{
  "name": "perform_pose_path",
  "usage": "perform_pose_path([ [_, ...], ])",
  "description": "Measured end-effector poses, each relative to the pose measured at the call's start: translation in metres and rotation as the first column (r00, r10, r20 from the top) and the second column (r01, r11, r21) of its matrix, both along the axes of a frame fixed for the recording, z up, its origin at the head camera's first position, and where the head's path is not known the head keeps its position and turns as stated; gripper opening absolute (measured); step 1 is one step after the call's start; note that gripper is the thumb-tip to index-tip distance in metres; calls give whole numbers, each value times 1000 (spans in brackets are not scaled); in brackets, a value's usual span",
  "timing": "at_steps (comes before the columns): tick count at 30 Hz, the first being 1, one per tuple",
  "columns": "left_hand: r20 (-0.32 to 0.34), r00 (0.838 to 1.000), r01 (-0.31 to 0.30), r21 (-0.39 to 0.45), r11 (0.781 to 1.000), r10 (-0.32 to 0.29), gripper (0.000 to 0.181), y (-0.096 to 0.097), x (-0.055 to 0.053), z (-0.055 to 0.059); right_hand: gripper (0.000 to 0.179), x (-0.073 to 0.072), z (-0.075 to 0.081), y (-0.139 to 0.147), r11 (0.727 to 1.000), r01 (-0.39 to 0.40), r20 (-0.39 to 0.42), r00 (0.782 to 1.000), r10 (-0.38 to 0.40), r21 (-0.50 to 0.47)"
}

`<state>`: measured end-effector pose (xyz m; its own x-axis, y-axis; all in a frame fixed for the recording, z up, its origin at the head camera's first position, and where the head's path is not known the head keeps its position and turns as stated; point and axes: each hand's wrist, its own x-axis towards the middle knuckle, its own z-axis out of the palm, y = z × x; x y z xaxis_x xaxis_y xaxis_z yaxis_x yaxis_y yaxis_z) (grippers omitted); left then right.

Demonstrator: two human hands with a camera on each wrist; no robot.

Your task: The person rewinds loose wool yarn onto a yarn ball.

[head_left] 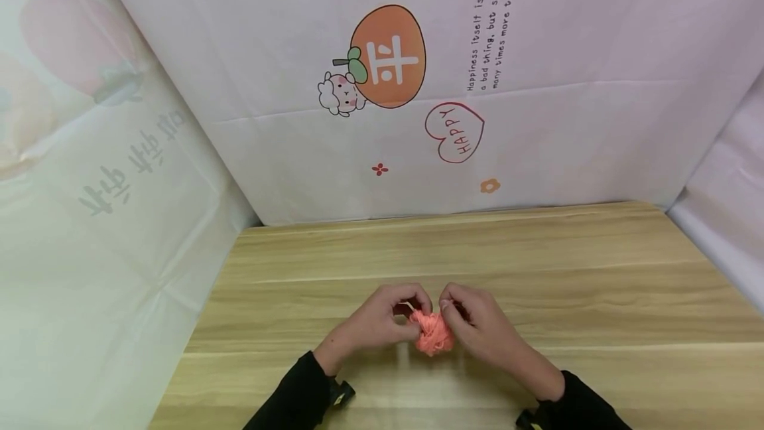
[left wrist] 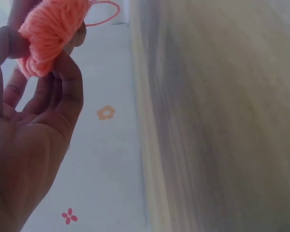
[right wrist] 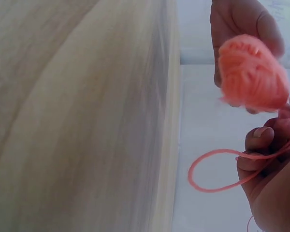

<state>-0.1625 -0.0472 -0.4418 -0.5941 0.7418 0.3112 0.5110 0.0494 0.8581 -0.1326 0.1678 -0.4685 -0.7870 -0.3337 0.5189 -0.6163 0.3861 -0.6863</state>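
Note:
A small ball of coral-pink yarn (head_left: 434, 333) is held above the wooden table, near the middle of the head view. My left hand (head_left: 394, 316) grips its left side; in the left wrist view the thumb and fingers close round the wound yarn (left wrist: 53, 34). At the ball's right side, my right hand (head_left: 480, 327) has curled fingers that pinch strands of the yarn. A loose loop of yarn (right wrist: 198, 170) hangs out from the right hand's fingers in the right wrist view, beside the ball. Part of the right thumb lies outside that view.
The wood-grain table (head_left: 298, 264) spreads out under both hands. Behind it stands a white printed cloth (head_left: 573, 144) with cartoon fruit and lettering. Another white cloth (head_left: 107, 297) hangs along the left edge. Black sleeves (head_left: 292, 397) cover both forearms.

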Motion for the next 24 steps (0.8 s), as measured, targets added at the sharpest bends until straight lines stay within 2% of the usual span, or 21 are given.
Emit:
perform_pose_path([
  [8, 19, 992, 120, 111, 987, -122, 27, -1, 0, 0, 26, 0, -1, 3, 999, 7, 32, 999, -8, 34],
  [15, 55, 972, 215, 192, 958, -229, 20, -1, -1, 1, 22, -2, -1, 3, 998, 28, 44, 999, -30, 49],
  [18, 62, 967, 226, 220, 949, -245, 18, -2, -1, 2, 23, -2, -2, 4, 998, 34, 43, 998, -37, 57],
  [24, 89, 965, 213, 292, 932, -249, 16, -4, -1, 1, 22, -2, -1, 5, 998, 8, 68, 998, -12, 62],
])
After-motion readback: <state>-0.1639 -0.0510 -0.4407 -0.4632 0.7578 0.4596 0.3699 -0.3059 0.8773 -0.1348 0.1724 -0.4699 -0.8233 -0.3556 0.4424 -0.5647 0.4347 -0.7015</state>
